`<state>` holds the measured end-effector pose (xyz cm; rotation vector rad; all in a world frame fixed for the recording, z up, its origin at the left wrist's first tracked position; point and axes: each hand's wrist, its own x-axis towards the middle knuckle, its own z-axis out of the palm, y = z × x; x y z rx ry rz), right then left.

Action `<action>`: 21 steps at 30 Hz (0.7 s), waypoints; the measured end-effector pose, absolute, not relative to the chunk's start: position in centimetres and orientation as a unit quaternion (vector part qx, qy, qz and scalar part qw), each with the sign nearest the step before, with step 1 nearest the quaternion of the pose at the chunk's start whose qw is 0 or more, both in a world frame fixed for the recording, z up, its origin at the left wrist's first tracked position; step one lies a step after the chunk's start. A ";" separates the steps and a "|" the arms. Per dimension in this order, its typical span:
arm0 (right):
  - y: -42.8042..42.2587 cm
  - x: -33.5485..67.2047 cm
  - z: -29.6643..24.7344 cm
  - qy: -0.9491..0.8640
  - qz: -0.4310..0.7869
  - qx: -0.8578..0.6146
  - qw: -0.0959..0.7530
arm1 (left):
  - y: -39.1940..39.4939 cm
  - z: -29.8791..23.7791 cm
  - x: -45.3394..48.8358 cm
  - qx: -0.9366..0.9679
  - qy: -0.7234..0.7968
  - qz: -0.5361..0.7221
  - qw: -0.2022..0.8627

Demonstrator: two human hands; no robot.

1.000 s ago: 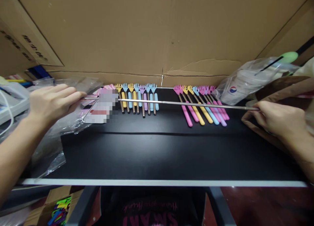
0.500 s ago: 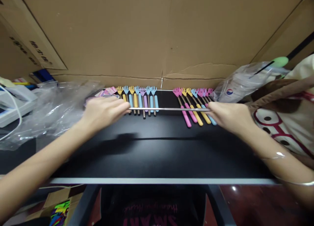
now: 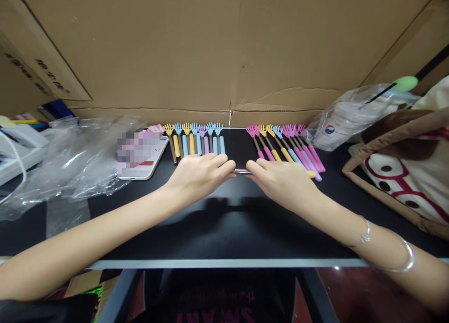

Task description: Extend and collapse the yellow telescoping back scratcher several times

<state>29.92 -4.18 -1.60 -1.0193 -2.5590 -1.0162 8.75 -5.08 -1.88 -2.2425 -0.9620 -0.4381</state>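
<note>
My left hand (image 3: 203,171) and my right hand (image 3: 280,178) are closed on one thin metal rod (image 3: 242,172), held level above the black table. Only a short piece of it shows between them; its ends are hidden in the hands. A yellow handle end (image 3: 310,174) shows past my right hand; I cannot tell whether it belongs to the rod. Behind my left hand lie several back scratchers (image 3: 194,129) with hand-shaped heads and loose coloured sleeves (image 3: 222,145) beside their shafts. Behind my right hand is another row of back scratchers (image 3: 252,131) with coloured handles on.
Left of the rows lie a phone (image 3: 143,172) and crumpled clear plastic bags (image 3: 77,154). To the right stand a bagged cup (image 3: 340,121) and a cloth bag (image 3: 417,173). A cardboard wall (image 3: 157,51) closes off the back. The table's front edge (image 3: 224,263) runs nearer me.
My hands have come inward from far apart until they are nearly together, and the visible stretch of rod between them is much shorter. The phone has come into fuller view.
</note>
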 end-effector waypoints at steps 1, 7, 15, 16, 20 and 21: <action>-4.2 30.0 -1.5 -0.865 -0.353 -0.339 0.114 | -5.2 -1.9 8.8 -0.855 -0.364 -0.170 0.329; -5.3 31.2 -0.9 -0.868 -0.358 -0.312 0.148 | -5.9 -1.3 8.4 -0.849 -0.307 -0.171 0.396; -3.1 39.4 0.0 -0.839 -0.397 -0.362 0.080 | -4.5 -0.1 1.2 -0.794 -0.297 -0.129 0.515; -2.7 40.7 0.1 -0.832 -0.391 -0.388 0.063 | -4.4 0.1 0.1 -0.789 -0.296 -0.124 0.524; -1.4 45.4 0.1 -0.815 -0.342 -0.469 0.013 | -4.3 1.1 -4.2 -0.764 -0.279 -0.122 0.570; -1.0 46.5 0.0 -0.803 -0.338 -0.490 0.013 | -4.3 1.2 -5.2 -0.757 -0.283 -0.117 0.577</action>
